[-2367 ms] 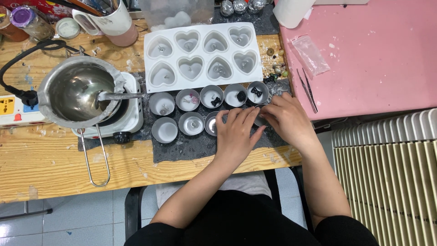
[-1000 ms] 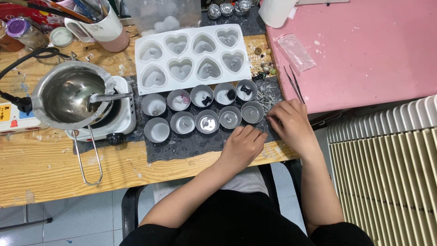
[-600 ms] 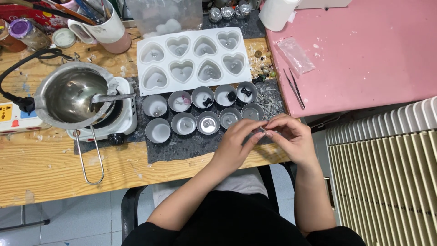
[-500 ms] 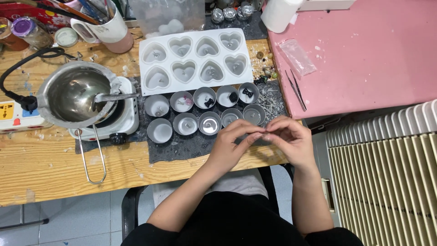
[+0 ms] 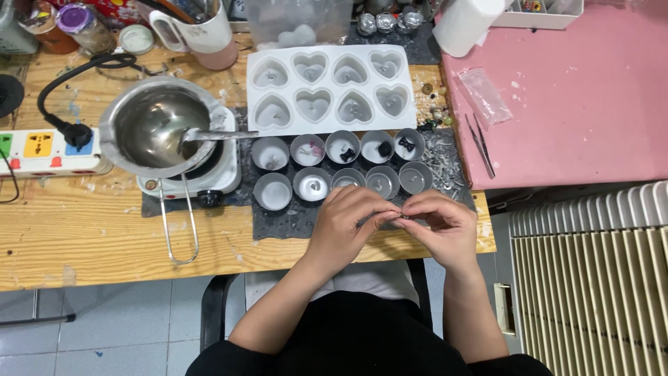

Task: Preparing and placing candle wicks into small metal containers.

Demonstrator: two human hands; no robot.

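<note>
1. A tiny thin piece (image 5: 399,217), dark and slender, is pinched between the fingertips of both hands just over the near edge of the desk (image 5: 104,230).
2. The piece is mostly hidden by the fingers; its kind cannot be made out.
3. The left hand (image 5: 346,223) and right hand (image 5: 440,224) meet at the fingertips, each grip pressed onto the piece, just in front of the round metal cups (image 5: 383,181) on the dark mat (image 5: 278,221).

A white heart-cavity mould (image 5: 330,87) is seen at twelve o'clock on the wooden tabletop (image 5: 83,230); a metal melting pot (image 5: 154,125) is set on a small hotplate (image 5: 209,174) at ten o'clock; tweezers (image 5: 481,144) lie at two o'clock.
</note>
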